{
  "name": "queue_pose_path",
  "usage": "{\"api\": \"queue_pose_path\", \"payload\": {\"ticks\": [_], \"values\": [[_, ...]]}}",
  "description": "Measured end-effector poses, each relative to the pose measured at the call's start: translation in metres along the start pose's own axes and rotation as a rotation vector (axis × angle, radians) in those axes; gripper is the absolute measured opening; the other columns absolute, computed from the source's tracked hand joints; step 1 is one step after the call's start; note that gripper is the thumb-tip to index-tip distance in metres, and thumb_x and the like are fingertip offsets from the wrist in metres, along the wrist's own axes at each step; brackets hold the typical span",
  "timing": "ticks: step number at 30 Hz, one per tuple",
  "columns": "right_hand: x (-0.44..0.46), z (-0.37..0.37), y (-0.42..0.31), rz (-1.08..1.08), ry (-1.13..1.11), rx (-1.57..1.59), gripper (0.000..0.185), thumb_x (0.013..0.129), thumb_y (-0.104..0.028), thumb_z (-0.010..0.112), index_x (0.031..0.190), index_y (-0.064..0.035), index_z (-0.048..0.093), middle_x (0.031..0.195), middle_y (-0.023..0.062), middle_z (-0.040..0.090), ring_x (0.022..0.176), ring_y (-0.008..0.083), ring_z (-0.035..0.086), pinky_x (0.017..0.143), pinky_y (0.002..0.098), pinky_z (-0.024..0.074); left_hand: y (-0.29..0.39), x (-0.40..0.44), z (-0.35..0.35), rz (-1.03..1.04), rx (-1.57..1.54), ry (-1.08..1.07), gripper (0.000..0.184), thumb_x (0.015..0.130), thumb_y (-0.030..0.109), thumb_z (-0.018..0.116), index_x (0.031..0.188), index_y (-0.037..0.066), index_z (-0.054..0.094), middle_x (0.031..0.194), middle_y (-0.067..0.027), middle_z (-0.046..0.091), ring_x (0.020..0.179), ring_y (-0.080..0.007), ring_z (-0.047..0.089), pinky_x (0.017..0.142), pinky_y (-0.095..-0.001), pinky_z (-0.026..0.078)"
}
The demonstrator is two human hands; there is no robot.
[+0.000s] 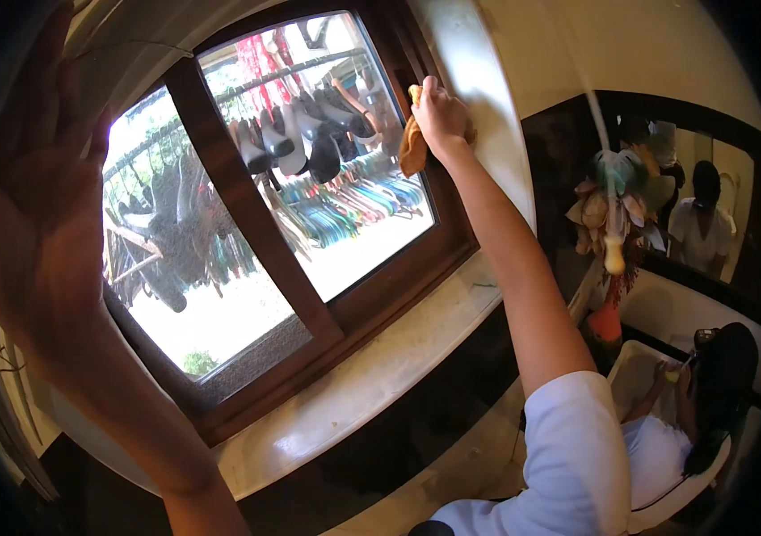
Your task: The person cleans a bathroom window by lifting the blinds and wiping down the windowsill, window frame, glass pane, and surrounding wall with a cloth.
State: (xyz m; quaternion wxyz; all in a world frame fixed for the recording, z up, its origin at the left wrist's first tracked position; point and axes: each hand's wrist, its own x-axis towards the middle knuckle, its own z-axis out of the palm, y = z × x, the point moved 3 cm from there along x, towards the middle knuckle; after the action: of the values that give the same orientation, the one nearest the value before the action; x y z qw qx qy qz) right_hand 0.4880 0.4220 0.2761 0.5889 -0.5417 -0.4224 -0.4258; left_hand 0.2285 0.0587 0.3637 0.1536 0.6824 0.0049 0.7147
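Note:
My right hand (443, 114) is closed round an orange-brown cloth (412, 147) at the right side of the window's dark wooden frame (395, 55). Part of the cloth hangs below my fingers against the glass edge. At the far left, close to the camera, my left hand (41, 214) is raised with its fingers stretched upward and holds nothing. Whether it touches anything cannot be made out. Between my arms is the two-pane window (367, 259).
Hangers hang on racks outside the glass. Below the window runs a pale sill (344, 420). At right are a mirror (711, 192), a flower arrangement (617, 196) and another person (657, 456) at a white sink (635, 366).

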Motion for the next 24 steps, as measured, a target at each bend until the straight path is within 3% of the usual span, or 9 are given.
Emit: {"api": "queue_pose_path", "payload": {"ticks": [4, 8, 14, 16, 17, 19, 20, 22, 24], "values": [[-0.023, -0.001, 0.011, -0.042, -0.019, 0.024, 0.025, 0.084, -0.031, 0.054, 0.083, -0.0087, 0.044, 0.068, 0.0101, 0.062, 0.057, 0.0253, 0.063, 0.047, 0.0353, 0.0509, 0.001, 0.003, -0.001, -0.04, 0.021, 0.063, 0.063, 0.088, 0.042, 0.045, 0.139, 0.016, 0.019, 0.145, -0.0085, 0.018, 0.135, -0.0228, 0.013, 0.109, -0.0437, 0.0], [0.012, -0.026, 0.017, 0.184, -0.435, 0.299, 0.026, 0.08, -0.028, 0.058, 0.09, -0.004, 0.053, 0.081, 0.0154, 0.064, 0.076, 0.0329, 0.063, 0.062, 0.0413, 0.0513, 0.0, 0.002, -0.001, -0.004, 0.062, 0.089, 0.063, 0.088, 0.045, 0.043, 0.139, 0.015, 0.02, 0.144, -0.0084, 0.021, 0.134, -0.0235, 0.017, 0.109, -0.0437, 0.002], [0.125, 0.002, -0.006, 0.123, -0.044, 0.293, 0.03, 0.084, -0.032, 0.049, 0.092, -0.0047, 0.058, 0.095, 0.0203, 0.06, 0.087, 0.0351, 0.059, 0.072, 0.0437, 0.0488, -0.007, 0.007, -0.002, 0.02, 0.031, 0.195, 0.06, 0.088, 0.051, 0.033, 0.136, 0.014, 0.029, 0.138, -0.0089, 0.033, 0.129, -0.0199, 0.028, 0.108, -0.0441, 0.008], [0.16, -0.001, -0.021, -0.116, -0.069, 0.073, 0.024, 0.084, -0.024, 0.051, 0.095, -0.004, 0.058, 0.093, 0.019, 0.061, 0.09, 0.0341, 0.059, 0.073, 0.0444, 0.0484, -0.008, 0.009, -0.009, -0.008, -0.022, 0.174, 0.055, 0.088, 0.048, 0.036, 0.132, 0.016, 0.035, 0.134, -0.0072, 0.04, 0.118, -0.0166, 0.039, 0.104, -0.0424, 0.015], [0.175, 0.016, -0.017, -0.302, 0.219, -0.847, 0.024, 0.084, -0.025, 0.05, 0.096, -0.005, 0.058, 0.096, 0.0176, 0.06, 0.093, 0.0319, 0.058, 0.075, 0.0441, 0.0476, -0.007, 0.01, -0.015, -0.006, -0.052, 0.155, 0.053, 0.088, 0.047, 0.037, 0.131, 0.016, 0.038, 0.133, -0.0065, 0.042, 0.113, -0.0154, 0.042, 0.103, -0.0417, 0.017], [0.193, 0.025, -0.028, -0.422, 0.56, -1.76, 0.024, 0.085, -0.026, 0.049, 0.097, -0.006, 0.058, 0.099, 0.0162, 0.06, 0.096, 0.0297, 0.057, 0.078, 0.0437, 0.0468, -0.007, 0.01, -0.03, -0.082, -0.155, 0.041, 0.047, 0.087, 0.045, 0.04, 0.125, 0.018, 0.044, 0.128, -0.0039, 0.047, 0.1, -0.012, 0.047, 0.098, -0.0395, 0.022], [0.197, 0.026, -0.03, -0.429, 0.591, -1.662, 0.024, 0.085, -0.025, 0.048, 0.096, -0.0063, 0.058, 0.1, 0.0156, 0.06, 0.095, 0.0294, 0.057, 0.078, 0.0434, 0.0465, -0.007, 0.009, -0.033, -0.096, -0.144, -0.013, 0.046, 0.086, 0.045, 0.041, 0.124, 0.018, 0.046, 0.127, -0.0031, 0.049, 0.099, -0.0108, 0.047, 0.097, -0.0387, 0.023], [0.197, 0.026, -0.031, -0.413, 0.404, -0.749, 0.024, 0.086, -0.025, 0.048, 0.096, -0.0068, 0.058, 0.1, 0.0143, 0.059, 0.094, 0.0289, 0.057, 0.078, 0.0429, 0.0459, -0.007, 0.006, -0.04, -0.12, -0.118, -0.123, 0.044, 0.085, 0.046, 0.044, 0.121, 0.02, 0.049, 0.125, -0.0016, 0.051, 0.096, -0.0086, 0.048, 0.095, -0.0372, 0.025], [0.197, 0.028, -0.026, -0.391, 0.334, -0.505, 0.023, 0.086, -0.025, 0.047, 0.096, -0.0074, 0.058, 0.101, 0.0131, 0.058, 0.093, 0.0284, 0.057, 0.078, 0.0424, 0.0454, -0.009, 0.003, -0.045, -0.105, -0.089, -0.084, 0.047, 0.085, 0.049, 0.044, 0.122, 0.02, 0.048, 0.125, -0.0021, 0.05, 0.099, -0.009, 0.048, 0.095, -0.0367, 0.025]]}}
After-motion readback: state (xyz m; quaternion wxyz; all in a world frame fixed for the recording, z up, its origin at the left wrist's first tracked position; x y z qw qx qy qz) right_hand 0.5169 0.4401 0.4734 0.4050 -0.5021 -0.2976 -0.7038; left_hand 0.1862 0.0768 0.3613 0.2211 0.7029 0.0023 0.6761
